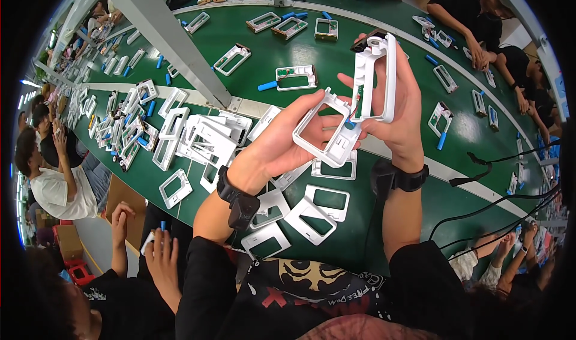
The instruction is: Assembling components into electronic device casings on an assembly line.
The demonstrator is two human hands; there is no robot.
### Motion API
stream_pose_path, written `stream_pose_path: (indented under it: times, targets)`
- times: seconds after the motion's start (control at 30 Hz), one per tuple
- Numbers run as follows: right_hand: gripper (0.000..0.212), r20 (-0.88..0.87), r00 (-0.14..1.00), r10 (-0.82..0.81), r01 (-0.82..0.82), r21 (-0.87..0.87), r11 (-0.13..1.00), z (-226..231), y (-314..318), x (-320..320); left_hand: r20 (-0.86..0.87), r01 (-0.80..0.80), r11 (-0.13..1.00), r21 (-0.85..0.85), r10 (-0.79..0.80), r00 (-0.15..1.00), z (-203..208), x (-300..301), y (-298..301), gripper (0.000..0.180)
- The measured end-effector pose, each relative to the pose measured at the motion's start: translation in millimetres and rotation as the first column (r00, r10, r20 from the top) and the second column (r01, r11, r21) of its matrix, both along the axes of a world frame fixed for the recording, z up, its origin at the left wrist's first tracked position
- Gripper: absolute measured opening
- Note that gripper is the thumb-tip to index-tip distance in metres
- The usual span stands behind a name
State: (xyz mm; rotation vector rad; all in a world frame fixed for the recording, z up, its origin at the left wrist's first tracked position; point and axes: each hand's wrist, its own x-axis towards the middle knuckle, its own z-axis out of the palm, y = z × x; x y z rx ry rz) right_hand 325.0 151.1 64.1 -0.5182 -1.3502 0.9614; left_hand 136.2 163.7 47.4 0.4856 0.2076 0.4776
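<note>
Both my hands are raised over the green bench. My left hand [279, 142] grips a white rectangular plastic frame [337, 150], thumb on its upper edge and fingers behind its opening. My right hand [403, 115] wraps round a second, deeper white housing [390, 79], held upright, with a black part [367, 42] near its top. Small wires and a bit of green board show inside the housing. The lower end of the housing meets the frame's right corner, where a small blue part shows. Whether the two pieces are joined there, I cannot tell.
Loose white frames [312, 220] lie below my hands, with a pile [207, 139] to the left. Housings with blue cylinders [268, 86] travel positions on the far green surface. A grey metal post [162, 37] rises at left. Black cables [498, 205] hang right. Co-workers sit around.
</note>
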Motion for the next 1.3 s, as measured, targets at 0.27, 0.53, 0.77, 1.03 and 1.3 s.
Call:
stream_pose_path:
  times: [0.27,0.53,0.77,1.03,1.3]
  targets:
    - [0.117,0.049,0.999,0.021,-0.02,-0.023,1.0,4,-2,0,-0.053,-0.085,0.994,0.067,0.088,0.995,11,-4,-4,0.057]
    - [0.119,0.113,0.99,-0.083,0.084,0.001,0.996,7,-7,-7,0.016,-0.197,0.965,0.173,0.198,0.98,9,-4,-5,0.05]
    - [0.119,0.162,0.983,-0.088,0.075,0.082,0.994,7,-10,-13,-0.031,-0.404,0.835,0.372,0.446,0.894,16,-3,-13,0.044]
    - [0.116,0.32,0.93,-0.183,0.137,0.162,0.977,4,-12,-13,-0.11,-0.347,0.793,0.501,0.456,0.883,10,-9,-12,0.05]
    - [0.115,0.361,0.911,-0.201,0.17,0.116,0.979,-4,-9,-4,-0.175,-0.251,0.846,0.47,0.368,0.913,10,-13,-6,0.046]
